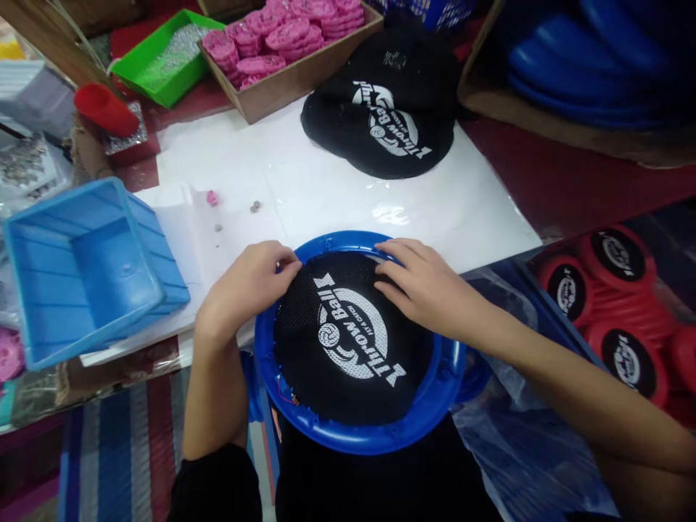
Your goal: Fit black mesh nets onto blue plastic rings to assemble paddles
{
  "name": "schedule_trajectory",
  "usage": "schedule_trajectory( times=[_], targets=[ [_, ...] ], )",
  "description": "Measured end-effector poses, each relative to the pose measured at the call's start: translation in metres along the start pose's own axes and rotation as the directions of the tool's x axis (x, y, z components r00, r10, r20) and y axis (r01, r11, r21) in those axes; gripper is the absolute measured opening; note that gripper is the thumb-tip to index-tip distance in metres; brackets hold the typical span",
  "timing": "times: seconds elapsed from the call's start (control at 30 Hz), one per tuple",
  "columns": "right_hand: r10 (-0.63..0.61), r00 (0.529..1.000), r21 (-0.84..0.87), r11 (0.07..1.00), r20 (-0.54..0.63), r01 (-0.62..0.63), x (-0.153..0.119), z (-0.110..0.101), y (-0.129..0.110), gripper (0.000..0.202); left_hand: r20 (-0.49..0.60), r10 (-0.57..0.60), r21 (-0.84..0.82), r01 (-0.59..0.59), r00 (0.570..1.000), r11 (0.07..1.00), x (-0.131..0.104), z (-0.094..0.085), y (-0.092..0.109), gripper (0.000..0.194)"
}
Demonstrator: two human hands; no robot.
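Resting at the far rim of the blue ring (315, 432), my two hands work on opposite sides of the black mesh disc (301, 312) set inside it. The ring overlaps the front edge of the bench (549, 177); its near portion extends past that edge, over my lap. The white lettering on the disc faces up.

Left hand (253, 283): thumb and forefinger are drawn nearly together where the disc meets the ring; I cannot tell whether they pinch the material. Right hand (421, 283): fingers are parted and slightly bent, laid over ring and mesh, closed around nothing.

Bench layout: a white sheet (233, 156) covers the middle. Black printed mesh pieces (348, 138) lie overlapped near its far right edge. Behind them, towards the far edge of the bench, a cardboard tray (320, 78) holds pink parts (296, 35); a green tray (163, 94) stands left of it. At the front left corner sits a light blue bin (106, 308). A small pink piece (212, 197) lies on the sheet, right of the bin. At the far right corner, a carton (492, 119) holds blue rounds (576, 69). Red discs (639, 264) lie in a container beyond the front right edge.
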State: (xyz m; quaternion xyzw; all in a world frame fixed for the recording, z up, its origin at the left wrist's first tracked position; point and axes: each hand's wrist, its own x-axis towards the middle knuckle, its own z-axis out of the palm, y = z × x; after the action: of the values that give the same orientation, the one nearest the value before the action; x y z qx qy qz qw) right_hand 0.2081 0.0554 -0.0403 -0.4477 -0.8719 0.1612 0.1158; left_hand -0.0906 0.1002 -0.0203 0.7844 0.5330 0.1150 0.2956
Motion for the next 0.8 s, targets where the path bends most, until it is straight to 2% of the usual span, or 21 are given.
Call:
schedule_trajectory(
  times=[0.1, 0.23, 0.37, 0.53, 0.67, 0.8],
  targets=[
    [-0.047, 0.999, 0.036, 0.998, -0.019, 0.048, 0.008, 0.007, 0.012, 0.03, -0.074, 0.032, 0.073, -0.027, 0.997, 0.997, 0.003, 0.006, 0.007, 0.024],
    [-0.063, 0.998, 0.095, 0.993, -0.03, 0.065, 0.027, 0.01, 0.018, 0.037, -0.001, 0.028, 0.029, -0.028, 1.0, 0.999, 0.016, 0.007, 0.007, 0.018],
    [0.019, 0.998, 0.047, 0.999, -0.059, -0.016, 0.05, 0.016, -0.001, 0.029, 0.04, -0.011, -0.1, 0.015, 0.999, 0.995, 0.023, 0.0, -0.002, 0.015],
    [0.091, 0.993, -0.035, 0.995, -0.073, -0.093, 0.073, 0.027, -0.023, 0.021, -0.004, -0.012, -0.165, 0.011, 1.0, 0.986, 0.026, 0.0, -0.011, 0.012],
    [0.032, 0.996, 0.114, 0.993, -0.087, -0.022, 0.076, 0.02, -0.018, 0.013, -0.077, -0.077, -0.193, 0.061, 0.994, 0.979, 0.023, 0.006, -0.009, 0.011],
    [0.037, 0.974, 0.321, 0.946, -0.225, 0.038, 0.073, 0.011, -0.005, 0.015, -0.136, -0.091, -0.25, 0.054, 0.986, 0.967, 0.02, 0.01, -0.005, 0.011]
  ],
)
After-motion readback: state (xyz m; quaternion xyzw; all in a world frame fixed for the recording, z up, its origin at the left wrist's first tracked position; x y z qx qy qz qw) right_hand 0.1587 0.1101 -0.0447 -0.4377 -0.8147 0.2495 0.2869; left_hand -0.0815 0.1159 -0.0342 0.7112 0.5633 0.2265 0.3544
